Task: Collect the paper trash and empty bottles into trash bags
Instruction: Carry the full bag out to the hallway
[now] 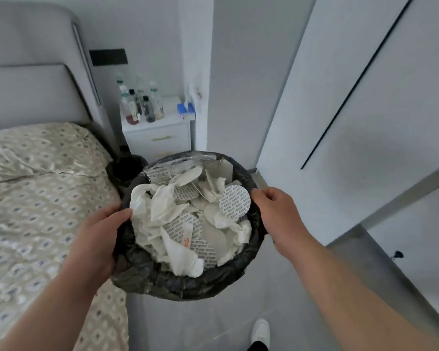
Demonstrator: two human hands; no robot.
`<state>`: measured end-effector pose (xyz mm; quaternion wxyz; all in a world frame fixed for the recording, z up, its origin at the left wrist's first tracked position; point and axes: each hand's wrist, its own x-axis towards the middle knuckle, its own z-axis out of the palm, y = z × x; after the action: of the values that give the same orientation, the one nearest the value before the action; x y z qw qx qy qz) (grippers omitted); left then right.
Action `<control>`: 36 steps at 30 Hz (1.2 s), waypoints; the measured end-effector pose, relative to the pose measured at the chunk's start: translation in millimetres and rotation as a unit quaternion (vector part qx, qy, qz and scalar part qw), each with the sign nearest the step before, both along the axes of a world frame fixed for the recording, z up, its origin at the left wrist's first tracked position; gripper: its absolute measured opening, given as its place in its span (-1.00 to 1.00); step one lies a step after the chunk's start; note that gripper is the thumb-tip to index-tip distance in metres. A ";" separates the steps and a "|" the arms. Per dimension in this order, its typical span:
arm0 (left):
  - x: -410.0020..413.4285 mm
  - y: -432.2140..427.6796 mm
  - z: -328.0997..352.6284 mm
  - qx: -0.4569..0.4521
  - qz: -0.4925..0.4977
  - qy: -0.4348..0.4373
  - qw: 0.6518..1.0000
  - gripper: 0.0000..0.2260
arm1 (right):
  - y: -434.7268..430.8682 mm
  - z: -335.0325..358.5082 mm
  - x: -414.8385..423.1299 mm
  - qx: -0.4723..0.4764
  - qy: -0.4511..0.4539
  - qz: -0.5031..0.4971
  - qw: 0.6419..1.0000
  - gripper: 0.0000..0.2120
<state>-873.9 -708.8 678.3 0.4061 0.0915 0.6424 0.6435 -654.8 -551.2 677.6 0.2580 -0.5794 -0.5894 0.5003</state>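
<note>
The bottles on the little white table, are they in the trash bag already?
No, the bottles stand on the nightstand, while the black trash bag between both hands holds only crumpled paper.

Both forearms bare, no sleeves in frame; left hand (100,234) and right hand (276,211) bare, no gloves, rings or watch visible; one white shoe (261,330) at bottom edge, dark trouser hem (257,347) just below it
</note>
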 end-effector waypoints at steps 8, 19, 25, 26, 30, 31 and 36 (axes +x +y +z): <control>81.6 70.2 56.8 0.027 -0.137 -0.003 0.990 -0.79 | -8.8 24.7 109.9 -0.019 0.041 -0.154 0.987 -0.68; 258.4 212.5 74.5 0.000 -0.340 0.014 0.940 -0.86 | 17.7 37.2 299.6 -0.010 0.105 -0.377 0.920 -0.77; 353.9 263.7 88.5 0.027 -0.428 0.013 0.903 -0.84 | 18.6 55.9 383.9 0.010 0.094 -0.462 0.882 -0.75; 369.1 269.8 90.6 0.030 -0.444 0.009 0.895 -0.84 | 17.8 59.6 396.0 0.013 0.090 -0.476 0.874 -0.75; 422.0 297.7 92.8 0.037 -0.497 0.002 0.867 -0.84 | 16.3 65.4 440.6 0.021 0.081 -0.532 0.843 -0.73; 435.2 305.9 92.5 0.038 -0.512 -0.001 0.858 -0.84 | 16.8 64.6 450.9 0.020 0.080 -0.542 0.836 -0.73; 494.8 353.0 87.4 0.040 -0.577 -0.007 0.816 -0.83 | 32.2 61.8 492.1 0.014 0.075 -0.596 0.800 -0.74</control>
<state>-379.1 -355.8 765.7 0.7031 0.4575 0.4425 0.3170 -162.6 -518.9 739.5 0.5568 -0.7733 -0.1139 0.2812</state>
